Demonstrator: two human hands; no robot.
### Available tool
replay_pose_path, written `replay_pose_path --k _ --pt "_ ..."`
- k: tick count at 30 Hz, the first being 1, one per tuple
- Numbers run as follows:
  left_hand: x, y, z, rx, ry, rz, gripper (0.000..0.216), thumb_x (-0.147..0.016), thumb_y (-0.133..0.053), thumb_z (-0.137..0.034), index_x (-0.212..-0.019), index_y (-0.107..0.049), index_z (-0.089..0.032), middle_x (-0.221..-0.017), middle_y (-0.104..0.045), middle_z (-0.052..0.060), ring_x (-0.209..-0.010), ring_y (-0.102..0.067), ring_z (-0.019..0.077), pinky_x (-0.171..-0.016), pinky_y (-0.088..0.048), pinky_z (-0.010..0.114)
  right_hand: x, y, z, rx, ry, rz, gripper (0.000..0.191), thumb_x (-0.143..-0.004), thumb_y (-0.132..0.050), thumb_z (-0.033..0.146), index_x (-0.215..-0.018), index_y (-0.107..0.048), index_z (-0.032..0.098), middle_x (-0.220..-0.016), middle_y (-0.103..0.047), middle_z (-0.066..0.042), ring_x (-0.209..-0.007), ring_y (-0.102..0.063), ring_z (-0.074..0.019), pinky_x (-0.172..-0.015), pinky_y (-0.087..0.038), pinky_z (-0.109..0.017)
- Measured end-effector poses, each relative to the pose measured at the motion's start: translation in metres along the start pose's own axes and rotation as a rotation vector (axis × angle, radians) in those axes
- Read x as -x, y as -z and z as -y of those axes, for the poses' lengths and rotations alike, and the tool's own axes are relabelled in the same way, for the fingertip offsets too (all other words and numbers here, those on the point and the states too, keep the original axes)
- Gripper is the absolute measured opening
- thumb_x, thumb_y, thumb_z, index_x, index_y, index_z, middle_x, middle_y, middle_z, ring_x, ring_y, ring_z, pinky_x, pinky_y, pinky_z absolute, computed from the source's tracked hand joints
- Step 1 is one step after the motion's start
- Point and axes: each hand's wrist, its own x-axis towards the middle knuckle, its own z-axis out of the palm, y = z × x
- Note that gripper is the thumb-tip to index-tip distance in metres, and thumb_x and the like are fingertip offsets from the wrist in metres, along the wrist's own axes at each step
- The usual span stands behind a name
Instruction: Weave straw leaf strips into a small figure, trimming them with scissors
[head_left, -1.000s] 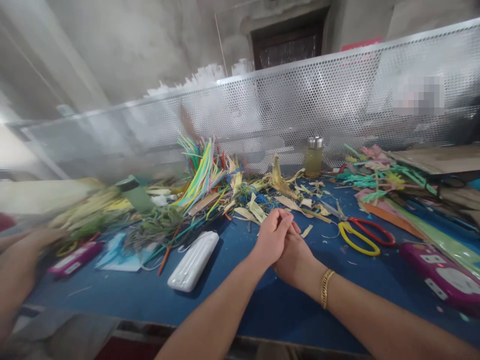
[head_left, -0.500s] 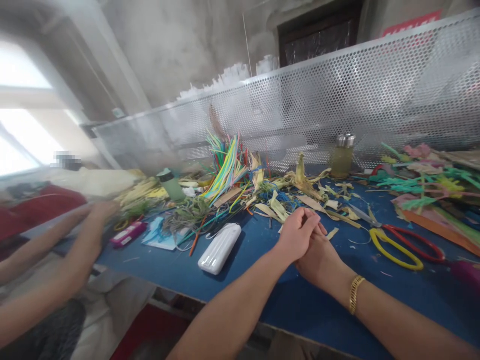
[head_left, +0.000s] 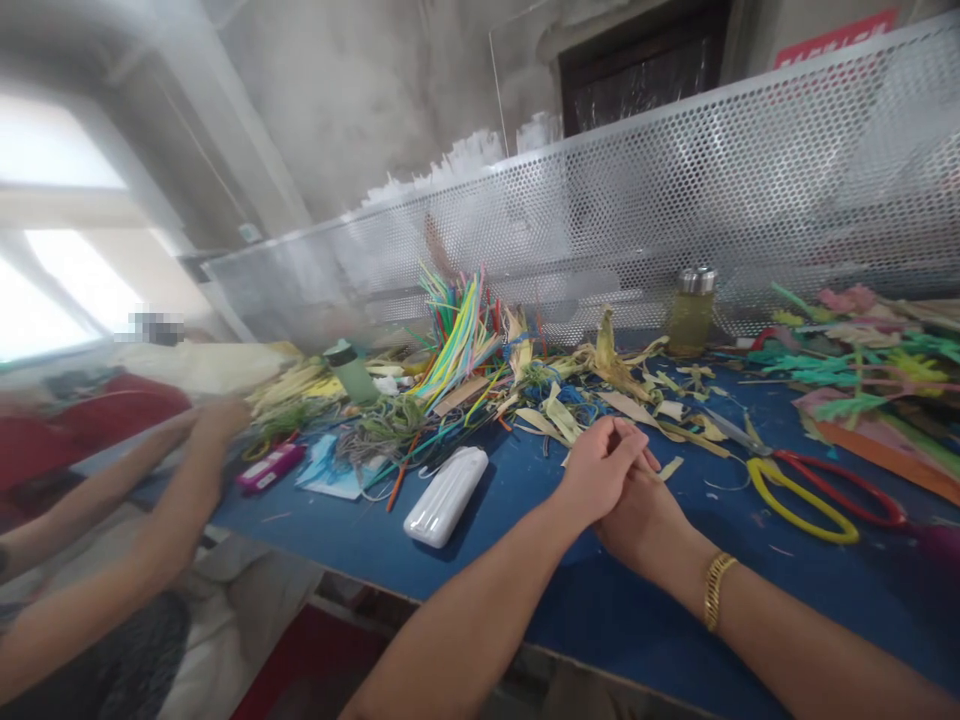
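My left hand [head_left: 600, 465] lies folded over my right hand [head_left: 637, 510], fingers closed against it, above the blue table [head_left: 345, 530]. The right hand's fingers are mostly covered and look curled in. No object shows between the two hands. A gold bracelet [head_left: 718, 590] circles my right wrist. To the right, scissors [head_left: 810, 490] with one yellow and one red handle rest on the table. A white oblong device with a cord [head_left: 447, 498] lies left of my forearms. Dry corn husk pieces [head_left: 559, 415] are scattered just beyond my fingers.
Colourful pipe cleaners [head_left: 457, 345] stand bunched at the back. A green bottle [head_left: 352, 372], a glass jar [head_left: 691, 315], blue masks [head_left: 330, 470] and a magenta box [head_left: 271, 468] are about. A perforated metal screen [head_left: 637, 200] borders the table. Another person's arms [head_left: 172, 500] reach in at left.
The whole view has shifted slightly, so things appear a little further right. My hands stay folded together in the same place. The other person's arms look much the same.
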Motion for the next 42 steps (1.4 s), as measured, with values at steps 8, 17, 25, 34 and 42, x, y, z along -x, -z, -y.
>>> replay_pose_path --k 8,17,25,34,42 --pt "0.001 0.000 0.000 0.002 -0.013 0.014 0.018 -0.086 -0.055 -0.034 -0.083 -0.054 -0.017 -0.073 -0.064 0.004 -0.069 -0.061 0.0148 -0.074 -0.048 0.031 0.001 -0.013 -0.001 0.054 0.013 -0.172 0.042 -0.071 -0.065 0.024 -0.111 -0.071 0.014 -0.119 -0.064 -0.020 -0.118 -0.052 -0.0425 -0.109 -0.024 -0.062" --pt "0.000 0.000 0.002 -0.002 0.004 0.013 0.018 -0.085 -0.055 -0.036 -0.084 -0.054 -0.017 -0.074 -0.064 0.004 -0.069 -0.061 0.0152 -0.075 -0.049 0.032 0.001 -0.001 0.001 -0.014 -0.021 0.006 0.041 -0.079 -0.057 0.021 -0.117 -0.068 0.011 -0.126 -0.060 -0.021 -0.123 -0.049 -0.0418 -0.111 -0.023 -0.061" --pt "0.001 0.000 0.001 -0.038 -0.003 0.002 0.017 -0.086 -0.054 -0.034 -0.084 -0.054 -0.018 -0.075 -0.065 0.004 -0.070 -0.061 0.0159 -0.076 -0.049 0.032 0.000 0.009 0.002 -0.015 -0.038 0.095 0.046 -0.082 -0.056 0.024 -0.126 -0.060 0.009 -0.133 -0.053 -0.022 -0.129 -0.042 -0.0416 -0.111 -0.023 -0.061" --pt "0.001 0.000 0.000 -0.044 0.004 0.001 0.018 -0.085 -0.055 -0.036 -0.084 -0.054 -0.018 -0.075 -0.065 0.003 -0.071 -0.061 0.0159 -0.078 -0.048 0.032 -0.001 0.006 0.003 -0.016 -0.039 0.047 0.047 -0.081 -0.059 0.025 -0.125 -0.061 0.009 -0.134 -0.053 -0.022 -0.129 -0.043 -0.0408 -0.112 -0.022 -0.060" --pt "0.001 0.000 -0.001 -0.051 0.013 0.000 0.018 -0.085 -0.054 -0.036 -0.084 -0.054 -0.018 -0.076 -0.066 0.004 -0.072 -0.061 0.0158 -0.078 -0.048 0.033 -0.001 0.008 0.002 -0.032 -0.033 0.055 0.047 -0.082 -0.056 0.021 -0.127 -0.058 0.006 -0.132 -0.053 -0.025 -0.128 -0.043 -0.0425 -0.112 -0.021 -0.061"
